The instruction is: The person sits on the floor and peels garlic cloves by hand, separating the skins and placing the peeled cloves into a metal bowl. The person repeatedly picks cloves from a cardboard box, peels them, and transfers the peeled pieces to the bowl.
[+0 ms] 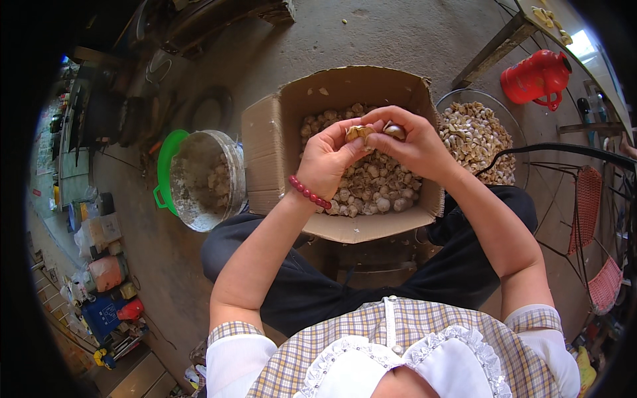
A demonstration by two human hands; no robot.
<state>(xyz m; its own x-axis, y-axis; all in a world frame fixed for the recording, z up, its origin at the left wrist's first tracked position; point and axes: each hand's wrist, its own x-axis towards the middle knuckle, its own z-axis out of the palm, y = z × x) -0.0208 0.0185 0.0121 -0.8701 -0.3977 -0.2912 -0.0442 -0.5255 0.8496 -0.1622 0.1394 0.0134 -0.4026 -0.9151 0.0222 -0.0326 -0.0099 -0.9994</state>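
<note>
Above an open cardboard box (348,79), my two hands meet close together. My left hand (331,154), with a red bead bracelet (308,192) on its wrist, grips a partly broken garlic bulb (359,133) between thumb and fingers. A single garlic clove (394,131) is held in my right hand (423,144), whose thumb tip also touches the bulb. Many whole garlic bulbs (380,191) fill the bottom of the box. Right of the box, a round basin (520,127) holds a heap of loose garlic cloves (475,137).
Left of the box stands a whitish, dirt-streaked bucket (236,169) beside a green plastic basin (164,169). A red thermos jug (535,79) is at the upper right, near a table leg (490,49). A wire-framed chair with red woven panels (586,209) stands at the right.
</note>
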